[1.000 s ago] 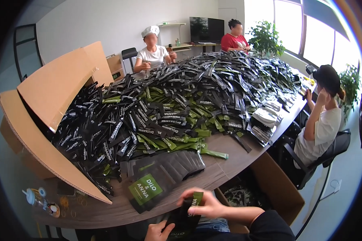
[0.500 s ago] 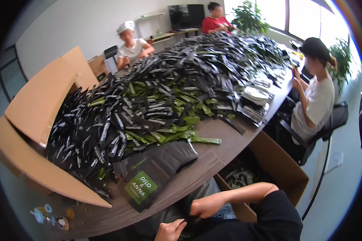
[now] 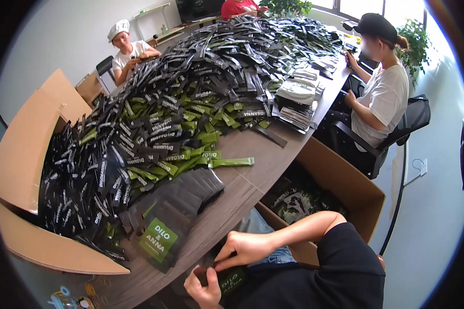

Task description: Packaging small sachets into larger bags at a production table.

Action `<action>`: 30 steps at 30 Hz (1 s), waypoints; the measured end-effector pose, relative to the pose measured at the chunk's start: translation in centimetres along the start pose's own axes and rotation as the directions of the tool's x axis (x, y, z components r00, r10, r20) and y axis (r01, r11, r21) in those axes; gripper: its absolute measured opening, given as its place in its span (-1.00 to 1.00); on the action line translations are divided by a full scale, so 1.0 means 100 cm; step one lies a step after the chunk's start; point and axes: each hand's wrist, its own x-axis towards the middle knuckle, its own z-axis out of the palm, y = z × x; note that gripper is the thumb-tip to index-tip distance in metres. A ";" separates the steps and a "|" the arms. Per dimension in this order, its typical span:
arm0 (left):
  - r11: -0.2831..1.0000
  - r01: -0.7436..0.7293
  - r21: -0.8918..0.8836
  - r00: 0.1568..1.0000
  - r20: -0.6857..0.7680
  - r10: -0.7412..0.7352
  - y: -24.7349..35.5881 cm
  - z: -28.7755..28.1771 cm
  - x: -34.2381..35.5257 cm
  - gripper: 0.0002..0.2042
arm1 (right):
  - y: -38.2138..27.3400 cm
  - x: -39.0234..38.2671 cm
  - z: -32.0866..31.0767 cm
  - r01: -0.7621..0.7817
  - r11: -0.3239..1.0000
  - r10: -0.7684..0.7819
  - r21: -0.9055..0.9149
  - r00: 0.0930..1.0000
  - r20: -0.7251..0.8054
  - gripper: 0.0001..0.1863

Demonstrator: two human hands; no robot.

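Low in front of me, a black pouch with a green label (image 3: pixel 231 281) is held close to my body. My left hand (image 3: pixel 203 288) grips its left upper edge between thumb and fingers. Along the top edge, my right hand (image 3: pixel 244 250) is closed, its fingers pinching the pouch. The pouch's lower part is lost against my dark clothes. On the table nearby lies a fanned stack of like black pouches (image 3: pixel 193 193), the front one bearing a green label (image 3: pixel 159 240). Behind it spreads a big heap of black and green stick sachets (image 3: pixel 160 121).
Cardboard flaps (image 3: pixel 62 242) wall the heap at left. An open carton (image 3: pixel 340 180) with dark packets stands below the table's right edge. White-and-silver pouches (image 3: pixel 296 98) are stacked farther back. Several people sit around the table. A bottle (image 3: pixel 62 298) stands at lower left.
My view has shifted, so the table sits farther left and higher. Both hands have risen with the pouch, and its green label now shows. The person at right has lowered one hand.
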 end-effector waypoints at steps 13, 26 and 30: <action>0.994 0.062 -0.094 0.995 -0.072 -0.068 -0.011 0.014 0.043 -0.93 | -0.067 -0.021 -0.124 -0.332 0.506 0.462 -0.797 0.884 -0.074 -0.66; 0.850 -0.105 0.517 0.986 0.164 0.021 -0.048 -0.007 0.084 -0.58 | 0.032 0.018 -0.138 -0.516 0.302 0.265 -0.802 0.853 -0.449 -0.82; 0.908 -0.098 0.408 0.995 0.073 0.074 -0.064 -0.008 0.087 -0.60 | 0.025 0.002 -0.182 -0.729 0.050 -0.093 -0.683 0.677 -0.730 -0.78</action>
